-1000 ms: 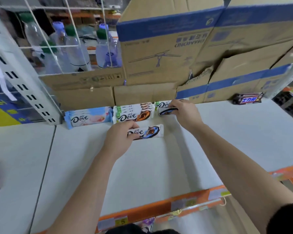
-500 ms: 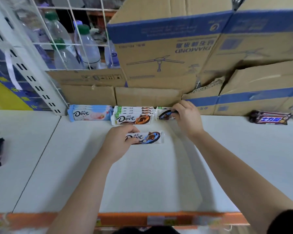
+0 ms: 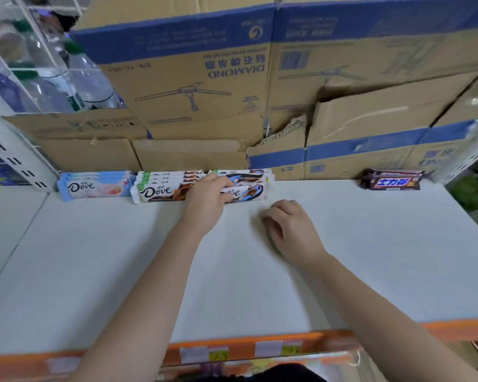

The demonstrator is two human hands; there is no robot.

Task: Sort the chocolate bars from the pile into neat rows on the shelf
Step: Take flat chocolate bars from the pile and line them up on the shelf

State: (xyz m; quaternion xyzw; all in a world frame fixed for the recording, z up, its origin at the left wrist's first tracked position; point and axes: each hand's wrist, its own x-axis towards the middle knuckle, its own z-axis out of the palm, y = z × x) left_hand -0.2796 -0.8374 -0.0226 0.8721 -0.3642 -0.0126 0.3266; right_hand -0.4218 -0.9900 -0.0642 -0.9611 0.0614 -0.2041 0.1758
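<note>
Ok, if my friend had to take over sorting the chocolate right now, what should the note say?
Left hand: resting on the blue-swirl Dove bar at the front of the third stack; grip unclear.
Right hand: empty, loosely curled above the shelf.
Along the back: pale blue Dove stack, brown Dove stack, then the blue-swirl stack.
Dark bars sit apart at the far right.
Left: line up this bar; no pile is in view.

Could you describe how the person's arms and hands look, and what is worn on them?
Both forearms are bare, with no sleeves in view. The left hand and right hand wear no gloves, and no rings, watch or bracelet show. A dark garment shows at the bottom edge.
</note>
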